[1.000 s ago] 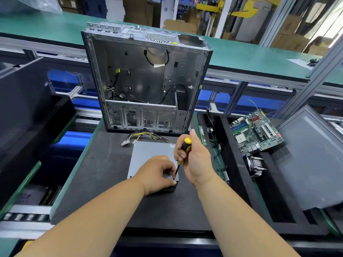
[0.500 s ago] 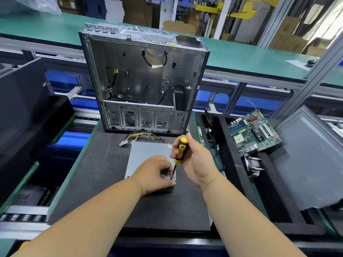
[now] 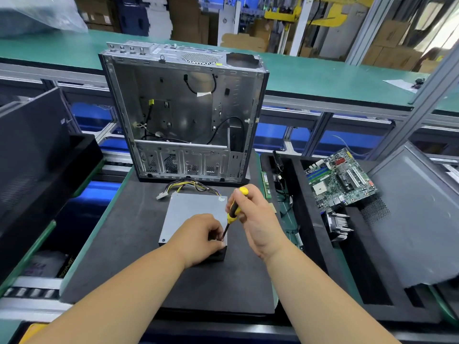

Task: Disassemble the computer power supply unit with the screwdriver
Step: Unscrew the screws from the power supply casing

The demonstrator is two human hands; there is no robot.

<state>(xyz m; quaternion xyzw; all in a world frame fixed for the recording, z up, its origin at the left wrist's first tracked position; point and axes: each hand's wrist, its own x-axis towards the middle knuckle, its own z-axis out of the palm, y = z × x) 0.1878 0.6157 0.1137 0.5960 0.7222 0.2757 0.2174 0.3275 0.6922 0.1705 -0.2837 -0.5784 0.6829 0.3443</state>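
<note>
The grey power supply unit (image 3: 191, 214) lies flat under the left hand (image 3: 198, 238), whose curled fingers grip its near corner; the right hand (image 3: 255, 219) grips the yellow-handled screwdriver (image 3: 233, 209), tip at that corner.

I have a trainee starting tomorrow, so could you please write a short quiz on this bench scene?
1. True or false: the right hand grips the screwdriver.
2. Which lies right of the mat? A) motherboard B) keyboard C) monitor
3. Fill in: the left hand rests on the ___, in front of the case.

Key: 1 true; 2 A; 3 power supply.
</note>
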